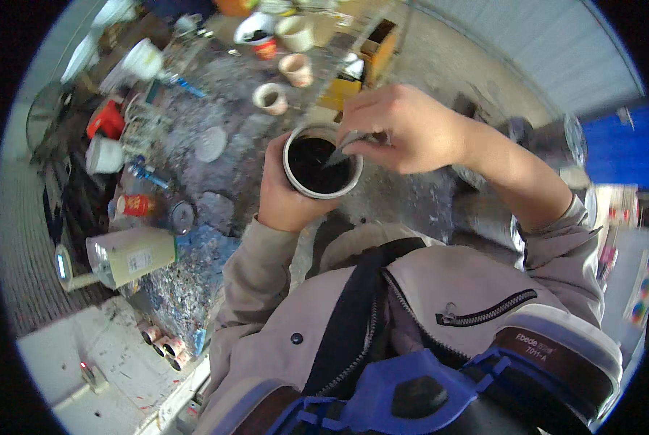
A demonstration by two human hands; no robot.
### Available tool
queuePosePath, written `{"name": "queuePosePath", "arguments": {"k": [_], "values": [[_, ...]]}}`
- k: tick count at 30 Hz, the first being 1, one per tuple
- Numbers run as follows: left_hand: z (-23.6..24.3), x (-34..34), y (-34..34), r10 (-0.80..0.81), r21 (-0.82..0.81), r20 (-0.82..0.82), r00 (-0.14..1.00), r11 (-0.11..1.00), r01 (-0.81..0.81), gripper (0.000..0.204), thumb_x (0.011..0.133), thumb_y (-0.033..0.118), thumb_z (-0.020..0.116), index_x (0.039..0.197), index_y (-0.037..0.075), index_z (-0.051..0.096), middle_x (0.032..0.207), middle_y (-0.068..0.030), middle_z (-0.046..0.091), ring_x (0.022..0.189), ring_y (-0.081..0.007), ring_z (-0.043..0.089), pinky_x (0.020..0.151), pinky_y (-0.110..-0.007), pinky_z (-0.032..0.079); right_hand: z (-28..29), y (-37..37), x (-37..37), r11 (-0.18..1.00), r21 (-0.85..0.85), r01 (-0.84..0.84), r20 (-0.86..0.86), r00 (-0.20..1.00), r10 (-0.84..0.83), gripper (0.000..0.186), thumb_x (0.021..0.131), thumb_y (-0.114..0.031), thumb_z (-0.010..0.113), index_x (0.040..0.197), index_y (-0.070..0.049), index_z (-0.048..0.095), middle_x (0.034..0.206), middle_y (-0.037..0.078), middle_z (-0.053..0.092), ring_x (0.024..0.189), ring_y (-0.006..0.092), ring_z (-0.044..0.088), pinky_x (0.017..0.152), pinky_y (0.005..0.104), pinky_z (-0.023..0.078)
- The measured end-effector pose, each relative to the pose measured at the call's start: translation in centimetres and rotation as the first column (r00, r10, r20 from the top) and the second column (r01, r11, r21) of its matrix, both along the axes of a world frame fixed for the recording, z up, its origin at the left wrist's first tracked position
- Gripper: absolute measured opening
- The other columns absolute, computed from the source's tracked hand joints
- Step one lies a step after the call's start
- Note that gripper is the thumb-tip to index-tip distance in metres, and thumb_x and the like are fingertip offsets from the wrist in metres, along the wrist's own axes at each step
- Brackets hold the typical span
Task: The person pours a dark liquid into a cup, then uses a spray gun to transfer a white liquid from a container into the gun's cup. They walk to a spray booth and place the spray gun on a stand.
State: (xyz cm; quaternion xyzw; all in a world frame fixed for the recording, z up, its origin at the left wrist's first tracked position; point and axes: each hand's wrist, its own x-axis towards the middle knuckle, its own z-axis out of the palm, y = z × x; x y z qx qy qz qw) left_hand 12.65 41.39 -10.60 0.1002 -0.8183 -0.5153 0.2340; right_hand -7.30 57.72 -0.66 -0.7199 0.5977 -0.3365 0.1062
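Note:
My left hand [284, 192] is wrapped round the side of a pale cup [323, 195], held up in front of my chest. Dark, glossy liquid, like black paint [306, 158], fills much of the cup. Over its right rim, my right hand [406, 129] pinches a thin grey tool, like a small spatula or stirring blade [335, 155]. The blade slants down and left, its tip at or in the liquid. Just beyond the cup, a small stained paper cup [270, 99] stands on the paint-spattered table [230, 87].
More cups, including a stained paper cup [296, 70] and a white tub [295, 33], stand at the far side. Leftward are a round lid [211, 144], a red cup [134, 205] and a large translucent container [132, 255]. Metal cans [488, 217] stand near my right arm.

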Motion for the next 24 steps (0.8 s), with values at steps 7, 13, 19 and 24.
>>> {"name": "queuePosePath", "arguments": {"k": [7, 13, 19, 24], "values": [[-3.6, -3.6, 15.7, -0.331, -0.054, 0.149, 0.932, 0.938, 0.342, 0.098, 0.062, 0.02, 0.1, 0.143, 0.002, 0.049, 0.136, -0.0177, 0.065, 0.125, -0.0277, 0.066, 0.106, -0.042, 0.053, -5.5, 20.3, 2.3, 0.904, -0.232, 0.359, -0.084, 0.919, -0.386, 0.013, 0.092, -0.02, 0.074, 0.102, -0.013, 0.073, 0.102, 0.005, 0.072, 0.093, 0.0334, 0.072, 0.073, 0.0467, 0.058], [-5.8, -6.0, 27.2, -0.635, -0.041, 0.046, 0.771, 0.77, 0.637, 0.092, 0.059, 0.015, 0.102, 0.136, 0.003, 0.054, 0.13, -0.0133, 0.062, 0.121, -0.0275, 0.065, 0.106, -0.04, 0.053, -6.6, 36.2, 8.2, 0.698, 0.175, 0.695, 0.05, 0.701, -0.711, 0.017, 0.089, -0.018, 0.077, 0.101, -0.005, 0.075, 0.099, 0.013, 0.073, 0.093, 0.039, 0.072, 0.078, 0.0476, 0.058], [-8.4, -7.0, 34.8, -0.861, 0.071, 0.06, 0.505, 0.509, 0.858, 0.095, 0.058, 0.016, 0.102, 0.139, 0.004, 0.053, 0.129, -0.0146, 0.061, 0.123, -0.0308, 0.063, 0.106, -0.042, 0.052, -9.7, 42.8, 14.7, 0.516, -0.116, 0.849, 0.073, 0.525, -0.848, 0.017, 0.091, -0.017, 0.076, 0.105, -0.007, 0.076, 0.101, 0.01, 0.072, 0.092, 0.0345, 0.072, 0.076, 0.0439, 0.059], [-9.6, -7.5, 39.3, -0.946, -0.034, 0.061, 0.317, 0.316, 0.948, 0.097, 0.058, 0.02, 0.103, 0.139, 0.005, 0.051, 0.129, -0.0167, 0.062, 0.121, -0.0357, 0.064, 0.105, -0.045, 0.053, -10.4, 48.7, 18.5, 0.268, 0.073, 0.961, -0.011, 0.27, -0.963, 0.017, 0.092, -0.019, 0.077, 0.104, -0.007, 0.076, 0.101, 0.011, 0.073, 0.091, 0.0361, 0.073, 0.075, 0.0457, 0.059]]}}
